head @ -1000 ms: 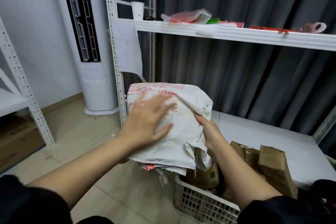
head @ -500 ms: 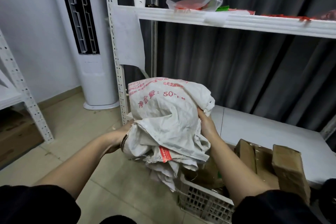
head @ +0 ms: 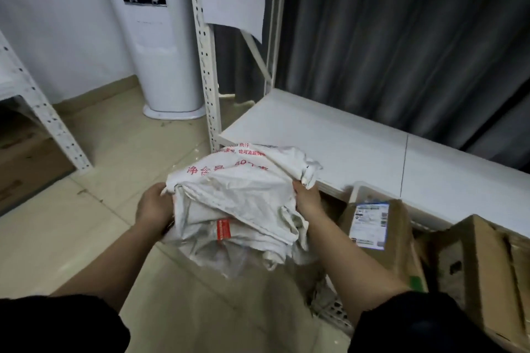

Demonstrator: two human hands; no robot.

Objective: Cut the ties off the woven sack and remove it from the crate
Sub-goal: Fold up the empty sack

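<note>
Woven sack point(head: 243, 198) is the one thing in both hands in the head view, crumpled into a loose bundle with red print on its upper face and a red tag lower down, and held in the air over the tiled floor point(head: 86, 223), just left of the white plastic crate point(head: 329, 309). The left hand point(head: 153, 208) grasps the bundle's left edge, fingers curled under the cloth; the right hand point(head: 307, 199) clenches the gathered right side near a bunched corner. Compared with half a second ago the bundle sits lower and nearer the body, and the view has tipped down, so the upper shelf is gone and the lower shelf board point(head: 315, 135) fills the middle. Cardboard boxes point(head: 381, 226) remain in the crate. No ties are visible; the sack appears free, so removal looks essentially done, with only setting it aside left.
</note>
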